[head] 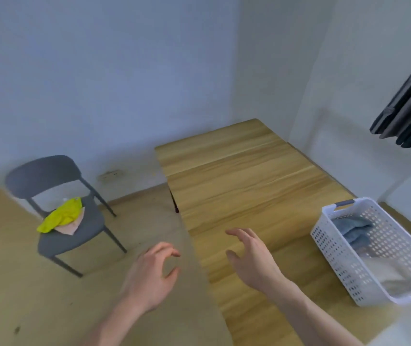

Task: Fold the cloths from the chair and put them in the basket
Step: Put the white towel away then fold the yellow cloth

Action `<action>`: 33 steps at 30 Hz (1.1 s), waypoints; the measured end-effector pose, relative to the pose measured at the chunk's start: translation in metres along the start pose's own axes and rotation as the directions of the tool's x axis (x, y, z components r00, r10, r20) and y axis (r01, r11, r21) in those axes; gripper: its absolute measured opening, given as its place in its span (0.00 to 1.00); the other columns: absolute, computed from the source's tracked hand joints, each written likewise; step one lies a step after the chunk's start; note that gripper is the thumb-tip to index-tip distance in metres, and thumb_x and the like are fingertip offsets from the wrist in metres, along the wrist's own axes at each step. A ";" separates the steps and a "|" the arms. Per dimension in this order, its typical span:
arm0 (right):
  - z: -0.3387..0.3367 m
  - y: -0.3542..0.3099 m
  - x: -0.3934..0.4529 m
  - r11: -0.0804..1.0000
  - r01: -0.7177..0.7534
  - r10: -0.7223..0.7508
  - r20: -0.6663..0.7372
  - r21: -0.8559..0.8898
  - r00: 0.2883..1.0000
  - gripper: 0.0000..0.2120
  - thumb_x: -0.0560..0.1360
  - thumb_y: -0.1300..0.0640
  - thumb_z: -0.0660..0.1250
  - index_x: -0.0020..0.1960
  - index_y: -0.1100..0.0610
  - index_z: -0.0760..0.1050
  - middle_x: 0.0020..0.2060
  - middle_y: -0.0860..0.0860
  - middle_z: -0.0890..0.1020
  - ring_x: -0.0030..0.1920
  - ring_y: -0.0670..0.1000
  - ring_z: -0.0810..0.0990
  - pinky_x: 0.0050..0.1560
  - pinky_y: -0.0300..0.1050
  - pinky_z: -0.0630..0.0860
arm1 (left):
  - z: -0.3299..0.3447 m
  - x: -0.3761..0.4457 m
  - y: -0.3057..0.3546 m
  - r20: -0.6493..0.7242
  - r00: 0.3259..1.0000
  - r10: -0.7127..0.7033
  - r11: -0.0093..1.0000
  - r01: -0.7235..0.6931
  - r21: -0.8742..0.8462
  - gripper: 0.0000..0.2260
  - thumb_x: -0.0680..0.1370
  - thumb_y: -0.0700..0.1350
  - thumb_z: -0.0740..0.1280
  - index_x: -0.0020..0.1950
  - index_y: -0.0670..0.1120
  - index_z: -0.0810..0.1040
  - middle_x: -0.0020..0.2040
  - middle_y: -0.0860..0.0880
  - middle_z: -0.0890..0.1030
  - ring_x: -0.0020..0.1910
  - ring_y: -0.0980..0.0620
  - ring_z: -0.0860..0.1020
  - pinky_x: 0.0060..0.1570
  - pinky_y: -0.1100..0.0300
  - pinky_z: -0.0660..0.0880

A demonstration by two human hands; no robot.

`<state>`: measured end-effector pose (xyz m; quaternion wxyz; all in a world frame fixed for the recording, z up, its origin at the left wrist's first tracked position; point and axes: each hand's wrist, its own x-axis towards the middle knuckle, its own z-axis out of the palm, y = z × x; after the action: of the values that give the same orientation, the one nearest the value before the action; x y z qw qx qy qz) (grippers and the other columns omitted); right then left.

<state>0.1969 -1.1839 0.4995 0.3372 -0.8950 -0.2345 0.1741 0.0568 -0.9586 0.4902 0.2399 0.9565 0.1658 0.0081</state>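
A grey chair (49, 171) stands at the left on the floor. On its seat lies a crumpled yellow cloth (61, 216) over a pale pink cloth (71, 227). A white perforated basket (349, 258) sits on the wooden table (244, 186) at the right, with a folded blue cloth (354, 229) and a white cloth (386, 273) inside. My left hand (153, 273) hovers over the floor beside the table's edge, fingers loosely curled, holding nothing. My right hand (252, 255) hovers above the table, fingers spread and empty.
A dark curtain (409, 106) hangs at the upper right. A wall socket (110, 174) sits low on the wall behind the chair. A dark table leg (174, 203) shows under the table's left edge.
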 end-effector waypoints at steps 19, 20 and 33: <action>0.242 -0.274 0.065 0.982 0.183 -0.191 0.263 0.055 0.946 0.24 0.80 0.53 0.68 0.74 0.45 0.69 0.71 0.41 0.70 0.69 0.43 0.72 0.68 0.39 0.70 | -0.149 -0.083 -0.322 -0.051 0.938 -0.344 0.936 0.338 -0.103 0.15 0.76 0.54 0.72 0.62 0.59 0.76 0.64 0.63 0.69 0.67 0.55 0.71 0.65 0.62 0.66; 0.253 -0.280 0.077 0.983 0.175 -0.184 0.269 0.056 0.945 0.24 0.80 0.53 0.68 0.74 0.45 0.69 0.71 0.41 0.70 0.69 0.43 0.72 0.69 0.39 0.71 | -0.154 -0.076 -0.335 -0.045 0.936 -0.349 0.934 0.343 -0.100 0.15 0.76 0.54 0.71 0.62 0.59 0.76 0.64 0.63 0.68 0.67 0.56 0.70 0.64 0.62 0.66; 0.377 -0.382 0.258 0.996 0.087 -0.091 0.335 0.028 0.938 0.24 0.79 0.55 0.68 0.74 0.48 0.70 0.71 0.45 0.72 0.69 0.47 0.73 0.68 0.43 0.72 | -0.230 0.065 -0.516 0.127 0.879 -0.460 0.878 0.471 -0.080 0.17 0.77 0.50 0.70 0.65 0.54 0.76 0.66 0.57 0.70 0.67 0.52 0.72 0.64 0.61 0.67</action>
<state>0.1188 -0.5951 0.4536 0.3055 -0.8385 -0.3276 0.3103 -0.0656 -0.4044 0.4510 0.2945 0.8732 0.3777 -0.0905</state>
